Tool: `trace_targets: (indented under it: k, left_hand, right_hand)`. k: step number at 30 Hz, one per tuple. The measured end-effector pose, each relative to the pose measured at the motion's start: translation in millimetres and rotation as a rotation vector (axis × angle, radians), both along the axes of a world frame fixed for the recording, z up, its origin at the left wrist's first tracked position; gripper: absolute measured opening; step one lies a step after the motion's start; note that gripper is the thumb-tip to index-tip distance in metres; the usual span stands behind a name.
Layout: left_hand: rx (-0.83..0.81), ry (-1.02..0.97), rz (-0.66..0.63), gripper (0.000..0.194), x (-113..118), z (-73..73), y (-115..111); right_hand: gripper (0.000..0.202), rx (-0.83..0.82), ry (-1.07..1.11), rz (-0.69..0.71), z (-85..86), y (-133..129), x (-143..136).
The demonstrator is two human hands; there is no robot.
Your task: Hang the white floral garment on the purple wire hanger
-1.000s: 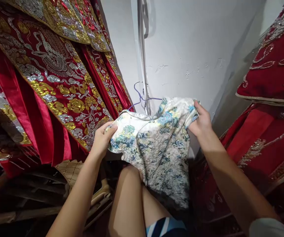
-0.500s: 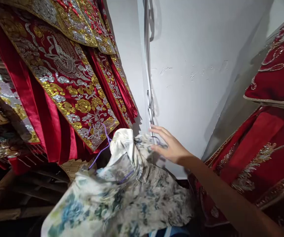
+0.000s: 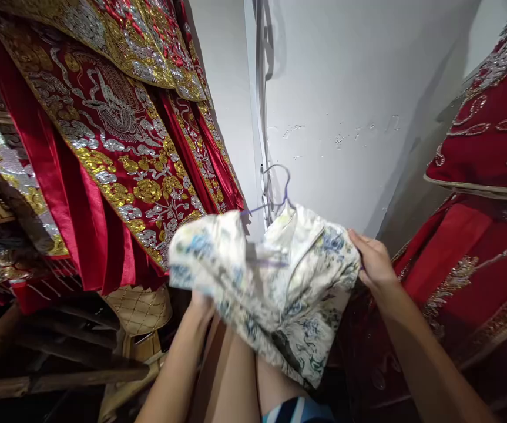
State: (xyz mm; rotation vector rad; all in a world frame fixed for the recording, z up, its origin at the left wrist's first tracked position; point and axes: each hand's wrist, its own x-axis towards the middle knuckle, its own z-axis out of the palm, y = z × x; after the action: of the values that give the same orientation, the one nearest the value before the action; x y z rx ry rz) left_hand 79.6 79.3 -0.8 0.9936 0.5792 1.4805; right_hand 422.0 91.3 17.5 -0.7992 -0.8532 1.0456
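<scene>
A white blouse with a blue and green floral print (image 3: 235,276) is spread out in front of me on a purple hanger (image 3: 286,191). The hanger's hook points up near the metal strip on the wall. At the blouse's right sleeve, my right hand (image 3: 373,258) pinches the cloth between thumb and fingers. My left hand (image 3: 201,304) is under the left side of the blouse, and the fabric covers its fingers. The left part of the blouse is slightly blurred.
A red embroidered costume with gold and silver sequins (image 3: 147,164) hangs at left, above a wooden chair (image 3: 59,379). Another red beaded garment (image 3: 469,252) stands at right. A metal slotted strip (image 3: 261,106) runs down the white wall (image 3: 345,76).
The blouse has been lifted and spread, and its hanger has turned with the hook up by the strip. My right hand has moved right onto the sleeve. My left hand has come into view.
</scene>
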Motion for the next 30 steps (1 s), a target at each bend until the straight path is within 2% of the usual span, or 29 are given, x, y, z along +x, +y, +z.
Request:
trace_targets:
  k: [3,5,8,11,14,17,19,21,24,27,28,30]
  left_hand:
    - [-0.098,0.074,0.074,0.076,10,-17.7,-2]
    - [-0.135,0.163,0.146,0.072,21,-30.9,-3]
    - [-0.155,0.212,0.281,0.056,38,-51.6,-4]
    - [-0.214,0.159,0.349,0.055,51,-73.0,-8]
    - [-0.268,0.107,0.434,0.056,61,-95.6,-17]
    - [-0.359,0.056,0.479,0.055,68,-113.8,-29]
    - [-0.395,0.059,0.476,0.056,69,-120.1,-37]
    - [-0.394,0.115,0.478,0.057,68,-122.4,-44]
    - [-0.405,0.192,0.481,0.060,69,-122.3,-51]
    - [-0.411,0.211,0.462,0.066,78,-121.9,-55]
    - [-0.399,0.217,0.452,0.067,82,-121.9,-56]
    - [-0.359,0.227,0.425,0.067,90,-122.3,-57]
  right_hand:
    - [0.040,0.044,0.066,-0.104,14.2,21,5]
    - [0.040,0.077,0.084,-0.123,24.7,32,-3]
    - [0.041,0.101,0.058,-0.049,37.6,37,-25]
    - [0.039,0.138,-0.034,0.005,36.8,32,-40]
    - [0.039,0.169,-0.144,-0.044,16.1,24,-36]
    - [0.043,0.144,-0.163,-0.279,-15.8,21,-20]
    - [0.047,0.073,-0.094,-0.429,-36.6,17,-10]
    - [0.050,-0.018,-0.005,-0.476,-55.8,8,-8]
    - [0.052,-0.106,0.064,-0.447,-85.2,-19,-25]
    - [0.046,-0.159,0.060,-0.439,-112.0,-50,-65]
    - [0.045,-0.178,0.016,-0.332,-117.7,-57,-80]
    - [0.047,-0.201,-0.121,0.025,-121.6,-66,-108]
